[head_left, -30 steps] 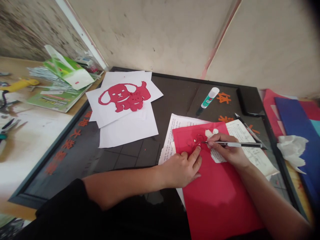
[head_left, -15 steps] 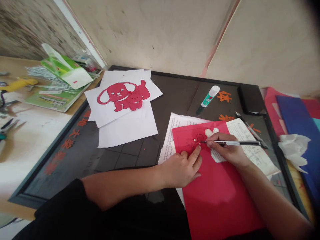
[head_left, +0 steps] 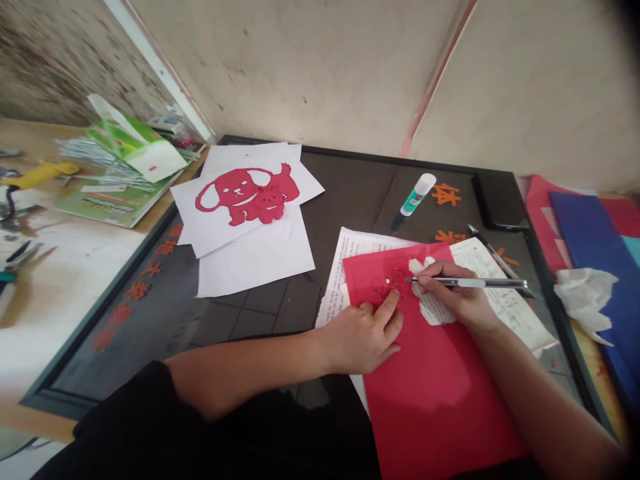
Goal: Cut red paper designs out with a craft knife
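Left hand (head_left: 365, 337), unclenched, on red paper (head_left: 440, 393) toward the right edge of the bench (head_left: 350, 180); right hand (head_left: 457, 297) clamped on a pen-like tool (head_left: 500, 283).

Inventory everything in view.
Tabletop: one, black, centre
Red sheet: one, red, near right
Slim tool: one, silver, over red sheet
Printed pages: several, pale, beneath red sheet
Glue stick: one, white-green, tabletop
Case: one, black, right corner
Pen: one, dark, near case
Characters: several, orange, tabletop
White sheets: several, white, tabletop's left
Cutouts: two, red, on white sheets
Coloured papers: several, blue and red, right
Crumpled paper: one, white, right
Book: one, green, left
Packet: one, green, left
Wires: many, silver, left
Yellow tool: one, yellow, left
Pliers: one, teal-handled, left
Walls: two, pale, behind
Sleeve: one, black, near left
Left hand: one, bare, on red sheet
Right hand: one, bare, holding slim tool
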### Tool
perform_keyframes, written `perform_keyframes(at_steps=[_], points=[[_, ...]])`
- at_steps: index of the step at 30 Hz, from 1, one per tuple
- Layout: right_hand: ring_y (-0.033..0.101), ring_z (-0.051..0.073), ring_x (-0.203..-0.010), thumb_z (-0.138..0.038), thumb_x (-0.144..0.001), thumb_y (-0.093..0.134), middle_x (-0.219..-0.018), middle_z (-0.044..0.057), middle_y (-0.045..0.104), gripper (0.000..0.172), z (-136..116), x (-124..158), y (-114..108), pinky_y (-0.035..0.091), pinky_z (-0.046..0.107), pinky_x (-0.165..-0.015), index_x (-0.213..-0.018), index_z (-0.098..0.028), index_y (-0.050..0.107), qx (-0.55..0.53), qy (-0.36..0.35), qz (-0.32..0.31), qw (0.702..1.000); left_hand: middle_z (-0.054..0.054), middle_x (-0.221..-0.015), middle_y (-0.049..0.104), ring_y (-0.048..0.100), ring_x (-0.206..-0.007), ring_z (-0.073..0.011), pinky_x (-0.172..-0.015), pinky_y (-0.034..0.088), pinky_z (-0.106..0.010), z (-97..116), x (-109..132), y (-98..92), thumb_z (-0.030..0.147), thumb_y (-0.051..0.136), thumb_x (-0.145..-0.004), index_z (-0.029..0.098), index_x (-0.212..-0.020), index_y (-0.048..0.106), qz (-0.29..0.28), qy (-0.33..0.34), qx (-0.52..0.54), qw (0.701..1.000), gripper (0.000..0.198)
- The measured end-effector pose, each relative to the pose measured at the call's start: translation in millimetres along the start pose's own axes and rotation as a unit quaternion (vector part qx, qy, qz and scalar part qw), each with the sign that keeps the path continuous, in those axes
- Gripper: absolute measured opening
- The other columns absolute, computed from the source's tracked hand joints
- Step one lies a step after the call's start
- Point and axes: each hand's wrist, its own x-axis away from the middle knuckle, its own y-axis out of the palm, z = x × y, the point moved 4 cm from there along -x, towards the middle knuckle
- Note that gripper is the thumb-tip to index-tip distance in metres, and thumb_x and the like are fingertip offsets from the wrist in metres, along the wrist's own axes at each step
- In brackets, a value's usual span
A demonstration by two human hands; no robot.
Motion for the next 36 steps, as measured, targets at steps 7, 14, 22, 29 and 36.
perform_keyframes(at_steps=[7, 14, 22, 29, 36], points=[[0.055, 0.017, -0.061, -0.046, -0.088, 0.065, -0.068, 0.003, 0.063, 0.026, 1, 0, 2, 0.043, 0.031, -0.057, -0.076, -0.023, 0.065, -0.001, -0.031, -0.025, 0.999, -0.015, -0.123, 0.06, 0.066, -0.086, -0.0209, -0.062, 0.057, -0.032, -18, -1, -10.6, 0.036, 0.033, -0.103, 0.011, -0.119, 0.06, 0.006, -0.039, 0.058, 0.998, 0.04], [0.049, 0.013, -0.058, -0.041, -0.09, 0.063, -0.067, 0.001, 0.06, 0.022, 0, 0, 6, 0.038, 0.029, -0.054, -0.08, -0.021, 0.065, 0.005, -0.053, -0.037, 0.998, -0.01, -0.101, 0.059, 0.059, -0.089, -0.0215, -0.07, 0.054, -0.032, -39, -19, -17.7, 0.029, 0.036, -0.103, 0.012, -0.118, 0.061, -0.029, -0.036, 0.039, 0.998, 0.033], [0.053, 0.013, -0.06, -0.039, -0.09, 0.064, -0.069, 0.001, 0.061, 0.021, 0, -3, 5, 0.041, 0.028, -0.057, -0.08, -0.021, 0.065, -0.006, -0.047, -0.029, 0.998, -0.011, -0.102, 0.056, 0.056, -0.085, -0.0212, -0.068, 0.052, -0.033, -40, -20, -7.5, 0.032, 0.032, -0.103, 0.013, -0.123, 0.058, -0.031, -0.035, 0.034, 0.998, 0.038], [0.051, 0.013, -0.058, -0.037, -0.09, 0.064, -0.067, 0.0, 0.061, 0.021, -1, -3, 4, 0.039, 0.028, -0.055, -0.077, -0.021, 0.064, 0.002, -0.051, -0.028, 0.998, -0.011, -0.103, 0.056, 0.056, -0.087, -0.022, -0.069, 0.052, -0.035, -43, -18, -6.7, 0.034, 0.031, -0.104, 0.013, -0.122, 0.059, -0.014, -0.035, 0.055, 0.998, 0.039], [0.05, 0.013, -0.058, -0.037, -0.089, 0.065, -0.066, 0.0, 0.061, 0.02, -1, -3, 6, 0.039, 0.027, -0.054, -0.077, -0.021, 0.065, 0.03, -0.041, -0.024, 0.998, -0.011, -0.104, 0.057, 0.056, -0.086, -0.0224, -0.068, 0.052, -0.036, -42, -20, -5.0, 0.034, 0.03, -0.104, 0.014, -0.129, 0.056, -0.037, -0.035, 0.048, 0.998, 0.042]])
